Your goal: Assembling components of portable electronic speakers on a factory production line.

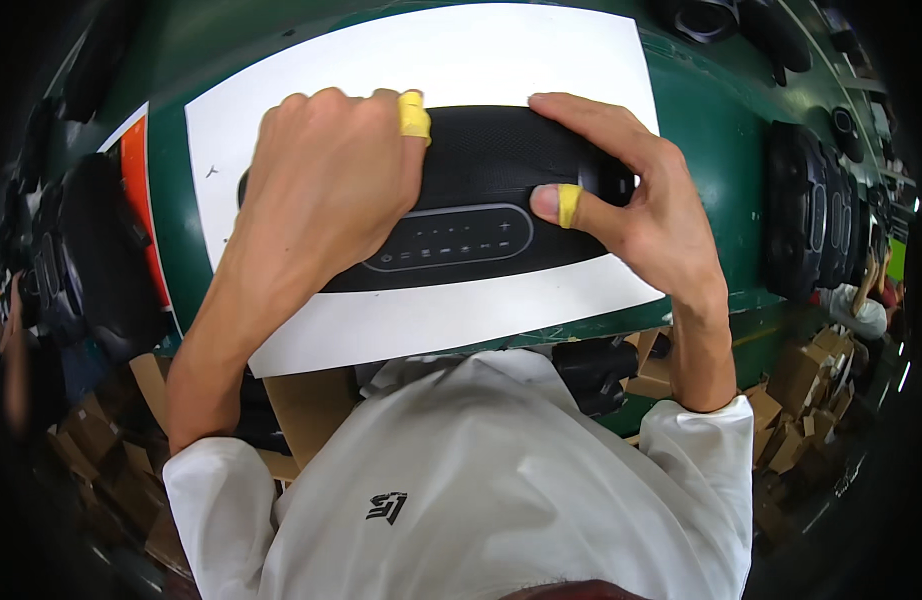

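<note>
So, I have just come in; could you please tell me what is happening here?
A person handles a black speaker on a white sheet, its control panel facing up. The right hand grasps its right end, thumb beside the panel. The left hand is over its left part, fingers mostly hidden. Similar black units are at far right.

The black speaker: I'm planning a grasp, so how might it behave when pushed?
The black speaker is likely stiff: its outline shows no sagging. Its rounded body might roll, and the smooth white sheet beneath may let it slide.
</note>
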Demonstrator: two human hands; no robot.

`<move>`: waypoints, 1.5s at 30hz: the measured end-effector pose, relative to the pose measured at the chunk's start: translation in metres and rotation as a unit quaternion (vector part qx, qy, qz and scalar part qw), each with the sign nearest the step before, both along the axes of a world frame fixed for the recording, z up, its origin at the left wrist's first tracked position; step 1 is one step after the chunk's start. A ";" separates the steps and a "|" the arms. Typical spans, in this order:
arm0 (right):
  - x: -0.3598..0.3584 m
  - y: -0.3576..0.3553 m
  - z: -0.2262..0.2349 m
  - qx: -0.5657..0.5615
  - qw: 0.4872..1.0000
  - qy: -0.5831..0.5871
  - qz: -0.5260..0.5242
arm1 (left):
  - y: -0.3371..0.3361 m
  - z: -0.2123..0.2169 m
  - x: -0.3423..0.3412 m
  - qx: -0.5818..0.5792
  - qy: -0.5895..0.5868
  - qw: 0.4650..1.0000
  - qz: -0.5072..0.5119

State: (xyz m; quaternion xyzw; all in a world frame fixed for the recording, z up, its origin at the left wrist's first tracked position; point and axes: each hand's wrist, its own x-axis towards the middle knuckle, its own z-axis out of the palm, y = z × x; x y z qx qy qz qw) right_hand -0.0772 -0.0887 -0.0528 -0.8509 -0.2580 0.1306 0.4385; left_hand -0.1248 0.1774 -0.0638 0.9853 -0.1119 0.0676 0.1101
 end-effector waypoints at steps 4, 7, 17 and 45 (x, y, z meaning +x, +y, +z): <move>0.003 0.007 0.005 -0.016 0.999 -0.042 0.009 | 0.001 0.002 -0.003 -0.008 0.039 0.999 0.013; 0.018 0.025 0.012 -0.083 0.995 -0.030 0.039 | 0.007 -0.003 -0.004 0.017 0.022 1.000 0.000; 0.028 0.051 0.015 -0.081 0.988 0.101 0.081 | 0.033 0.027 0.008 -0.284 0.284 0.916 -0.003; 0.021 0.032 0.012 -0.145 0.879 -0.263 0.371 | 0.053 0.012 -0.076 -0.038 0.051 0.992 -0.108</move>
